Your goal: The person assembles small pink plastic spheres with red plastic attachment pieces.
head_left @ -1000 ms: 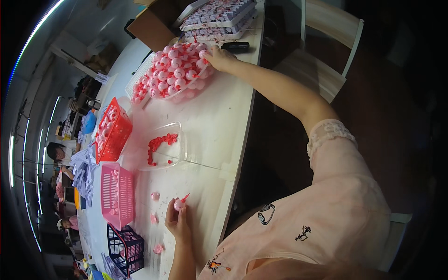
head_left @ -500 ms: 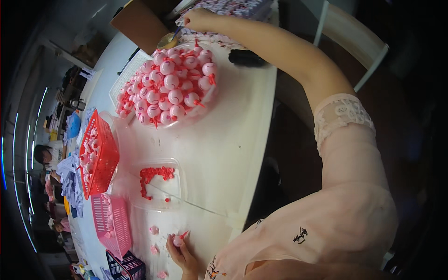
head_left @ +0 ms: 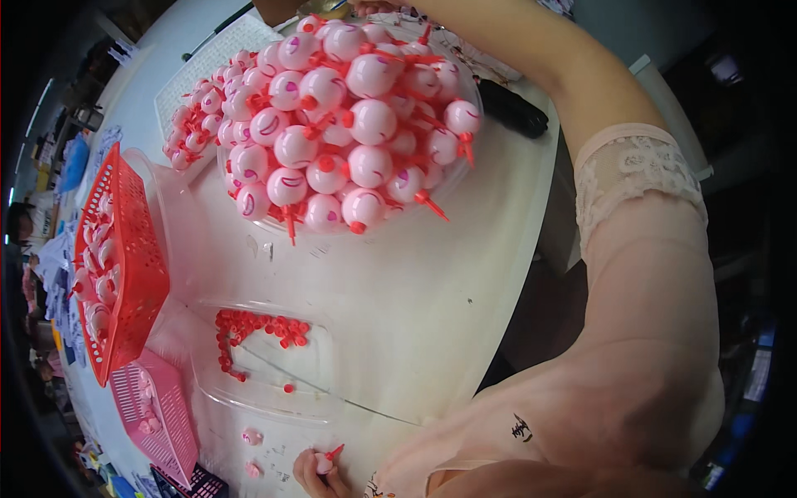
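Observation:
At the lower edge my left hand (head_left: 320,473) is closed round a small pale pink ball (head_left: 324,463) with a red pointed tip. My right arm reaches to the far top edge, where my right hand (head_left: 374,7) is mostly cut off by the frame. Its fingers hold a thin dark stick, seen plainly half a second ago, beside a small yellowish bowl (head_left: 330,8). A large clear tub (head_left: 475,108) is heaped with pink balls (head_left: 369,123) bearing red tips and purple marks. Nearer my left hand, a clear tray (head_left: 328,353) holds small red caps (head_left: 274,324).
A red basket (head_left: 137,290) with pink pieces and a pink basket (head_left: 162,423) stand along the left, beside a dark basket (head_left: 195,481). Loose pink pieces (head_left: 252,436) lie near my left hand. A black object (head_left: 515,108) lies by the tub. Other people work in the background.
The view has shifted and drawn closer, so the tub looks larger and my right hand and the bowl sit at the top edge. My left hand still grips the pink ball.

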Available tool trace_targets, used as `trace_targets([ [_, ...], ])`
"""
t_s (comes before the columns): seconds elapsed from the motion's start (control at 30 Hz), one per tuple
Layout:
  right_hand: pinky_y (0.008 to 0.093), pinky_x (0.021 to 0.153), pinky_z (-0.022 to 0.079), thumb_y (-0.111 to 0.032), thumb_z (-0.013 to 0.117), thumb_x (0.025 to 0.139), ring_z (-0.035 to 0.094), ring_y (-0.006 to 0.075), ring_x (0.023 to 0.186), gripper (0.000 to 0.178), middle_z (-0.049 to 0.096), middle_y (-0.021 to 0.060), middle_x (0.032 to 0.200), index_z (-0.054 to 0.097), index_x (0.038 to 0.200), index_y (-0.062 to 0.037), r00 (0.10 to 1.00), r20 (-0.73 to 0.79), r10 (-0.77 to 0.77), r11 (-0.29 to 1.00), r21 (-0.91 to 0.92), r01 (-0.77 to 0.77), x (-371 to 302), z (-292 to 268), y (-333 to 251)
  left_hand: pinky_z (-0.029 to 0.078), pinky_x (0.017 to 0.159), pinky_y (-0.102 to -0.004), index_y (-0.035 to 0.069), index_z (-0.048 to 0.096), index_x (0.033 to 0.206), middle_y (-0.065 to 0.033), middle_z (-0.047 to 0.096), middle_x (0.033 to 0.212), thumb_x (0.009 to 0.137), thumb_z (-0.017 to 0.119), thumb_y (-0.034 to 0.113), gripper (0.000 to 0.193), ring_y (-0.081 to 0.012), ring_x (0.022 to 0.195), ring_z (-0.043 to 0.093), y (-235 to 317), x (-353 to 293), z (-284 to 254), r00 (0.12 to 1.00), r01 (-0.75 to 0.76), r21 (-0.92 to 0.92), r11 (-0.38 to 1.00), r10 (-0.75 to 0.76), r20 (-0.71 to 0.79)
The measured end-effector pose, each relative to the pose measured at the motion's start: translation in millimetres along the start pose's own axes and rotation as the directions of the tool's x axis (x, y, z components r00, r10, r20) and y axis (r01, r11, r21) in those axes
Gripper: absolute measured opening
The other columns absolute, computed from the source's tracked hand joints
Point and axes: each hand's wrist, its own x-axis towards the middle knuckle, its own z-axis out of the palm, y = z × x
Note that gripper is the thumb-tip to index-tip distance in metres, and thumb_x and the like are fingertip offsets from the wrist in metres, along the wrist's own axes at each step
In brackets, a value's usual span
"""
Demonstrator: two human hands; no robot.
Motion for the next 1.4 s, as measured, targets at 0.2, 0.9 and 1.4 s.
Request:
trace_targets([
  [0.2, 0.0277, 0.041, 0.037, -0.023, 0.048, 0.082, 0.048, 0.0152, 0.046, 0.024, 0.056, 0.0042, 0.057, 0.061, 0.071, -0.0059, 0.963, 0.214, 0.161, 0.877, 0.416, -0.239, -9, 19, -35, 0.043, 0.063, -0.0426, 0.000, 0.046, 0.102, -0.0187, 0.053, 0.084, 0.083, 0.050, 0.008, 0.021, -0.0337, 0.073, 0.052, 37, 54, -23, 0.939, 0.141, -0.229, 0.963, -0.057, 0.339],
  [0.9, 0.0189, 0.033, 0.026, -0.015, 0.050, 0.079, 0.039, 0.0038, 0.037, 0.018, 0.047, -0.0038, 0.048, 0.051, 0.062, -0.0091, 0.921, 0.065, 0.385, 0.752, 0.555, -0.354, -29, 10, -76, 0.040, 0.083, -0.0463, 0.001, 0.045, 0.114, -0.0224, 0.050, 0.107, 0.081, 0.056, 0.006, 0.035, -0.0392, 0.096, 0.049, 53, 48, -17, 0.942, 0.232, -0.225, 0.946, -0.162, 0.293],
  [1.4, 0.0196, 0.032, 0.025, -0.016, 0.052, 0.077, 0.036, 0.0037, 0.037, 0.015, 0.048, -0.0037, 0.050, 0.054, 0.064, -0.0090, 0.996, -0.005, 0.092, 0.796, 0.601, -0.070, -128, -28, -136, 0.047, 0.071, -0.0396, -0.003, 0.051, 0.099, -0.0188, 0.055, 0.094, 0.076, 0.056, 0.022, 0.035, -0.0316, 0.083, 0.054, 7, -1, 20, 0.991, 0.004, -0.005, 1.000, -0.005, -0.131],
])
